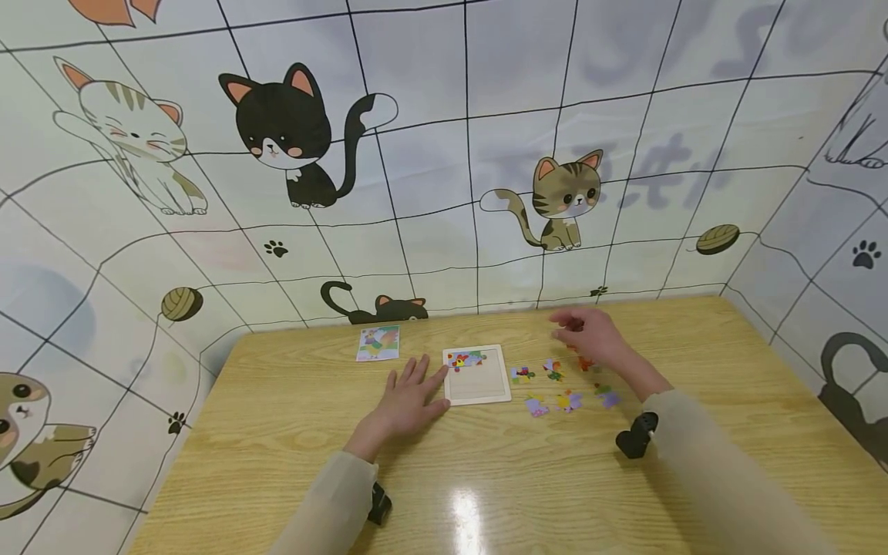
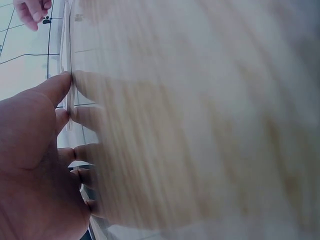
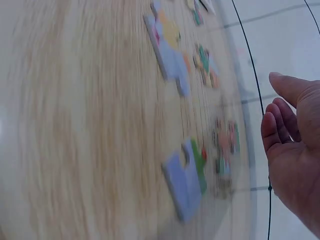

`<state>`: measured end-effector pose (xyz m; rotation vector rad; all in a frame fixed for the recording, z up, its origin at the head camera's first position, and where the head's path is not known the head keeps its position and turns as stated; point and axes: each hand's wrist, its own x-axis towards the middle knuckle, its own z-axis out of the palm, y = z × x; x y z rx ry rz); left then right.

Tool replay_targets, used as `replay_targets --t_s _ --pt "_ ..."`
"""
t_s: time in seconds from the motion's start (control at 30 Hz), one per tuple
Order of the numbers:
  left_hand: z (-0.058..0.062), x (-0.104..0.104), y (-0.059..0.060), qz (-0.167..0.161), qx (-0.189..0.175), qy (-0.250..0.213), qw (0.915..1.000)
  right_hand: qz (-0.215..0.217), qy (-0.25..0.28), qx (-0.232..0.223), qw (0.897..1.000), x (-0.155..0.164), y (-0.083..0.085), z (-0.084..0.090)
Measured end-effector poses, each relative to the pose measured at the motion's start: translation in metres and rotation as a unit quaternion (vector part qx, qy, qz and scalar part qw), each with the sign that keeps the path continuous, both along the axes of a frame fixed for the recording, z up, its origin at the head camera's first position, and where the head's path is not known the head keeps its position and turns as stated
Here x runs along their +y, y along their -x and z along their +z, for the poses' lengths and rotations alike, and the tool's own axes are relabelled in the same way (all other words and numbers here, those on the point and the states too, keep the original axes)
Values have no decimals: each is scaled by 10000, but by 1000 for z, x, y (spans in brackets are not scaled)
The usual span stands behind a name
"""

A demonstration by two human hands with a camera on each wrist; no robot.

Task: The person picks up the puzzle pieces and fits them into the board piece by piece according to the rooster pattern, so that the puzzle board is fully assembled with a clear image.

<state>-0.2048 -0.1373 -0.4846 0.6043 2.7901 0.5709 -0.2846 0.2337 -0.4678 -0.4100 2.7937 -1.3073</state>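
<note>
A white square puzzle tray (image 1: 477,391) lies on the table, with joined, colourful jigsaw pieces (image 1: 466,359) along its upper left. My left hand (image 1: 411,401) lies at the tray's left side, fingers spread, thumb and forefinger touching its edge. To the right of the tray are several loose jigsaw pieces (image 1: 569,401), including a purple and green one (image 3: 185,180). Above the farthest loose pieces hovers my right hand (image 1: 590,333), its fingers loosely bent. In the right wrist view, no piece shows between that thumb and the fingers. A dark red patch under the hand is partly hidden.
A picture card (image 1: 378,344) lies at the back left of the wooden table (image 1: 277,432). Behind the table's back edge stands a wall covering (image 1: 430,177) printed with cats and grid lines. Small black cameras (image 1: 637,436) sit at both wrists.
</note>
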Motion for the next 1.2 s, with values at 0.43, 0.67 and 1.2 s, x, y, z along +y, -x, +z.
replay_targets --t_s 0.43,0.67,1.2 --pt "-1 -1 0 -19 -73 -62 10000 -98 -323 -54 9994 41 -2 -13" --pt "0 -1 0 -4 -62 -16 10000 -56 -314 -474 9984 44 0 -16" --pt "5 0 -2 30 -117 -55 9999 177 -426 -528 9975 48 3 -22"
